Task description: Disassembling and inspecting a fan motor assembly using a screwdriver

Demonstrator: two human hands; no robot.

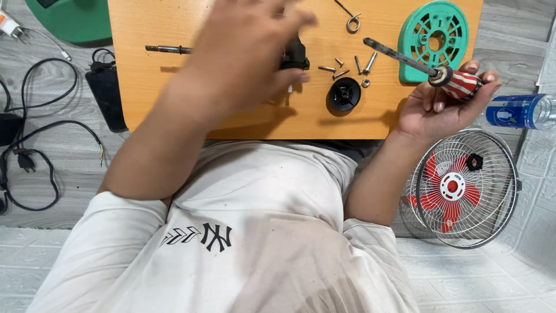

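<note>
Blue-labelled bottle (521,111), right floor

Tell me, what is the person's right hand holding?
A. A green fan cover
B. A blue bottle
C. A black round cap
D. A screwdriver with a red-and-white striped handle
D: the right hand wraps around the striped handle of the screwdriver, its shaft pointing over the wooden board.

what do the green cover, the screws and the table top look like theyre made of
Green cover: looks like moulded plastic, matte, even colour with thin cast ribs. Screws: metal, grey with a dull shine. Table top: probably laminated board, smooth orange wood tone with faint grain.
</note>
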